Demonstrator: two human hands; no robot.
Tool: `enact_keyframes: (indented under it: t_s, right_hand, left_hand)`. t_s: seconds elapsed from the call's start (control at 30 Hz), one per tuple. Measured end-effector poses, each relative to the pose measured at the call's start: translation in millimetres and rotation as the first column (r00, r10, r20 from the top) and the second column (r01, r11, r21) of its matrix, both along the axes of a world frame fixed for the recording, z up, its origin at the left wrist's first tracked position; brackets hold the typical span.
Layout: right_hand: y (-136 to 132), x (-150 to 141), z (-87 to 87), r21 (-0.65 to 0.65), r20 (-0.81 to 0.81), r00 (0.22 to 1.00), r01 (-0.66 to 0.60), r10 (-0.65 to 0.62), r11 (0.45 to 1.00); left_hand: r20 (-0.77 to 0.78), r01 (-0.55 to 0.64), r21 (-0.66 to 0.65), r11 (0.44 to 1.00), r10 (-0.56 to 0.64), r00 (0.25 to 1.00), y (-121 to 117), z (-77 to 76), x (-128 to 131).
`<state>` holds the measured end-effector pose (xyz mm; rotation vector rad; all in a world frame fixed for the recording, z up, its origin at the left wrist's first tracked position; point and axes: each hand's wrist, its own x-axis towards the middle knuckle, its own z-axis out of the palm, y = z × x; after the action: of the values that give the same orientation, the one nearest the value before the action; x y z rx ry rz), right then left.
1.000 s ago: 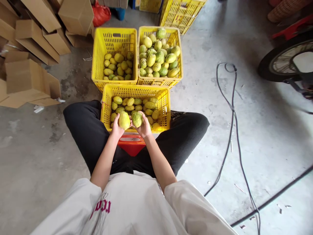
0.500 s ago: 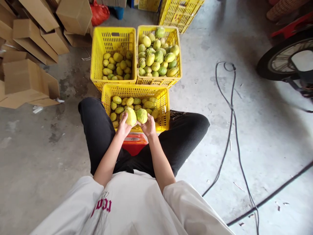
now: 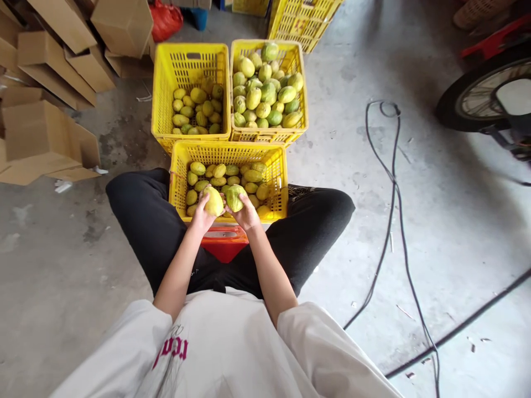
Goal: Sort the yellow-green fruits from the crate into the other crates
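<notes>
My left hand (image 3: pixel 202 216) grips a yellow-green fruit (image 3: pixel 214 201) and my right hand (image 3: pixel 248 214) grips a greener fruit (image 3: pixel 234 197). Both fruits are held side by side, almost touching, over the near edge of the nearest yellow crate (image 3: pixel 277 188), which holds several similar fruits. Behind it stand two more yellow crates: the left one (image 3: pixel 166 94) partly filled, the right one (image 3: pixel 301 94) heaped with larger green fruit.
I sit on a red stool (image 3: pixel 222 246) with my knees either side of the near crate. Cardboard boxes (image 3: pixel 41 127) are piled at the left. A black cable (image 3: pixel 390 193) runs over the concrete floor at the right, near a motorbike wheel (image 3: pixel 481 94).
Both hands with their fruits rose slightly and shifted right half a second ago, then came back down and left. The left knee swung inward and out again.
</notes>
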<state>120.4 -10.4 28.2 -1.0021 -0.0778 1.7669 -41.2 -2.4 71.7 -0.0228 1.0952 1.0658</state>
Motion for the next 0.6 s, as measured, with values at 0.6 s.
enact_keyframes:
  t_s: [0.6]
  right_hand:
    - [2.0, -1.7, 6.1, 0.021, -0.155, 0.988, 0.030, -0.026, 0.999]
  left_hand:
    - [-0.015, -0.056, -0.045, 0.997, 0.055, 0.998, 2.4, -1.6, -12.5]
